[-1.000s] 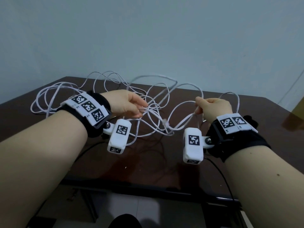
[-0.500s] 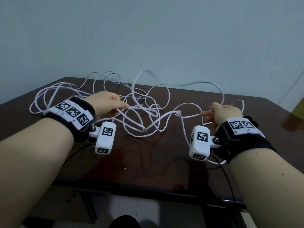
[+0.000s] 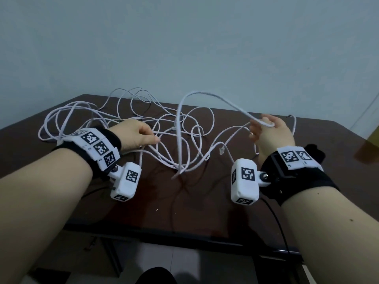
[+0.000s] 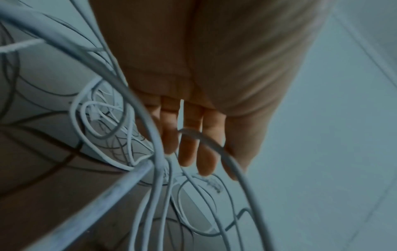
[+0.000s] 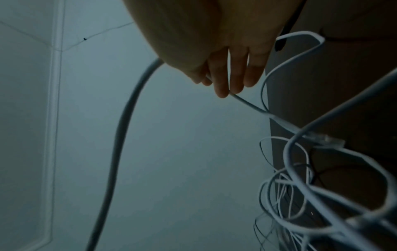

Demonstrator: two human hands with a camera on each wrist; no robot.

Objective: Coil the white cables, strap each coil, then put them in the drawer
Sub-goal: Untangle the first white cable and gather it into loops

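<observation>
A tangle of white cables (image 3: pixel 184 140) sprawls over the dark brown table (image 3: pixel 184 203). My left hand (image 3: pixel 152 138) hovers over the tangle's left side and pinches a strand; in the left wrist view that strand (image 4: pixel 214 146) comes out between the fingers (image 4: pixel 189 152) and the thumb. My right hand (image 3: pixel 260 126) is raised at the right and grips a cable loop that arches high back toward the middle. In the right wrist view its fingertips (image 5: pixel 223 88) hold a cable end (image 5: pixel 253 106) leading to a clear plug (image 5: pixel 322 140), which dangles at mid-table (image 3: pixel 222 150). No drawer is in view.
A pale wall stands just behind the table. The table's front edge (image 3: pixel 184 238) is close to me, with floor below. A black lead (image 3: pixel 276 222) runs from my right wrist over the table's near right part. A yellowish object (image 3: pixel 374 138) shows at the far right.
My hands have drawn apart. The right hand rose and moved right, lifting a long loop and pulling the plug end out of the tangle. The left hand shifted left, still holding its strand.
</observation>
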